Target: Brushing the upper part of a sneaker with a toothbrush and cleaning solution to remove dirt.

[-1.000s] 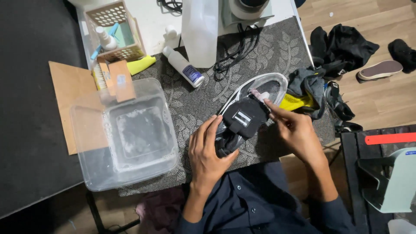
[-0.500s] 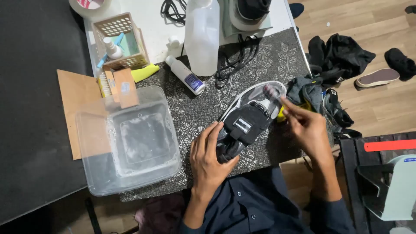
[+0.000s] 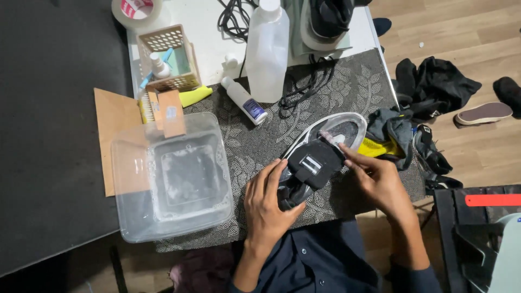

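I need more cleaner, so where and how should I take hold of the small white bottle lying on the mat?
Grip the small white bottle around the middle of its round body, coming down from above. It lies flat, slanted, its dark-labelled end toward the shoe. Close the fingers across its narrow width; both long sides look clear of the big jug and the basket.

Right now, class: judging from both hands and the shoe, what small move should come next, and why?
Probably a short brush stroke along the shoe: the left hand steadies its heel end, and the right hand holds a small brush at the opening.
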